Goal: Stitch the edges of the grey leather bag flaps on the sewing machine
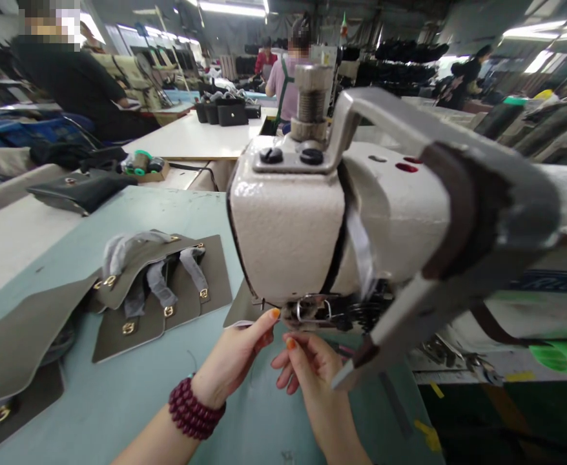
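Both hands work under the head of the industrial sewing machine [288,219], at the needle and presser-foot area [312,311]. The left hand [235,358], wearing a dark red bead bracelet [194,410], has thumb and forefinger closed in a pinch near the needle; the right hand [312,374] is likewise pinched, remaining fingers loosely curled. What they grip is too fine to make out, possibly thread. An olive-grey leather piece [237,310] lies under the machine head beside the left fingers. It looks light, flexible and smooth, best taken by its edge. Similar pieces with brass fittings [162,290] lie stacked to the left on the pale green table [119,387].
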Demonstrator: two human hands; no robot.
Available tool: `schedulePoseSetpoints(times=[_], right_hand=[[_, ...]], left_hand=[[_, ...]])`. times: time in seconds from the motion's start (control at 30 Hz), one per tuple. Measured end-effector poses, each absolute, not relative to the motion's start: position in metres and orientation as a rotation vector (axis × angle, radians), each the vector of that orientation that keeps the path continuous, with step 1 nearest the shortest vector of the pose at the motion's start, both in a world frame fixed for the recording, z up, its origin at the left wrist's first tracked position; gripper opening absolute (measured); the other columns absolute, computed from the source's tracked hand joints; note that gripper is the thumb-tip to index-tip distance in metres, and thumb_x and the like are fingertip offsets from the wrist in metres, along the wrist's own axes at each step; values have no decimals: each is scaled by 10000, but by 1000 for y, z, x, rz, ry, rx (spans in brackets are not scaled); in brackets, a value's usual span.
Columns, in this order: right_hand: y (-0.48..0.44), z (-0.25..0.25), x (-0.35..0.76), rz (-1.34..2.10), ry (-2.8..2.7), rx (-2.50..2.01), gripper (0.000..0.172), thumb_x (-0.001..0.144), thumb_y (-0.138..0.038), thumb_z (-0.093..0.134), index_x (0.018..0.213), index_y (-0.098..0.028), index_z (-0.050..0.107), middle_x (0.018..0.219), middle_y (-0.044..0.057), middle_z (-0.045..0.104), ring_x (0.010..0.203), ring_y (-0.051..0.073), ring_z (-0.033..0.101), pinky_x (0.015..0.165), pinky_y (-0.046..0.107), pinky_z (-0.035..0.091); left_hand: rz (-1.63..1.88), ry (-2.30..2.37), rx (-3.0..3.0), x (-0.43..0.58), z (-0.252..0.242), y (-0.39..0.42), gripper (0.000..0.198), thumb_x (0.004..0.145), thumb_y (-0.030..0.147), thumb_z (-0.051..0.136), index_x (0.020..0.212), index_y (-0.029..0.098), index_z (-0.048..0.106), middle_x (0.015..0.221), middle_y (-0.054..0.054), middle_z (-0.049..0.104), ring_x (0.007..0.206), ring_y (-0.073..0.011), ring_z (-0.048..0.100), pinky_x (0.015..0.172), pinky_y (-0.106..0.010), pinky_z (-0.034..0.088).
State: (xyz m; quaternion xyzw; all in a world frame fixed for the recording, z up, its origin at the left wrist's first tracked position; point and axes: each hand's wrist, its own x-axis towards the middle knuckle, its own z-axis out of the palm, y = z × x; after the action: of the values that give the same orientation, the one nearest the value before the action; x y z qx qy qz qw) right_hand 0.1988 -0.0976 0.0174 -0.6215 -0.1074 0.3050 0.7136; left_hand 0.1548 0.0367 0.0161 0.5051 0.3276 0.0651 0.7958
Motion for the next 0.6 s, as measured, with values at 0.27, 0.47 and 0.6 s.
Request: schedulePoseSetpoints(times=[0.27, 0.47, 0.6], right_hand=[[-103, 10, 190, 700, -253, -1351, 357, 884, -474, 548, 904, -125, 621, 655, 47, 683, 454, 86, 589, 422, 141, 392], [-111, 14, 189, 736, -258, -1383, 327, 880, -447, 533, 898, -128, 602, 587, 0, 602, 444, 98, 536, 444, 177, 397], [-117, 14, 194, 638, -242, -1504, 285, 862, -421, 537, 826, -144, 593, 557, -34, 503, 456, 90, 442, 434, 173, 353]], left_hand=[[266, 862, 1223, 154, 22, 19, 439, 704, 548, 661, 531, 165, 535, 518, 31, 478, 514, -111, 410, 514, -241, 354], [357, 1038, 1338, 150, 21, -21, 410, 765, 593, 530, 667, 220, 669, 404, 41, 463, 412, -164, 472, 455, -271, 378], [454, 1112, 1359, 158, 22, -44, 413, 757, 570, 568, 949, 228, 697, 476, 19, 570, 543, -221, 599, 525, -284, 435]])
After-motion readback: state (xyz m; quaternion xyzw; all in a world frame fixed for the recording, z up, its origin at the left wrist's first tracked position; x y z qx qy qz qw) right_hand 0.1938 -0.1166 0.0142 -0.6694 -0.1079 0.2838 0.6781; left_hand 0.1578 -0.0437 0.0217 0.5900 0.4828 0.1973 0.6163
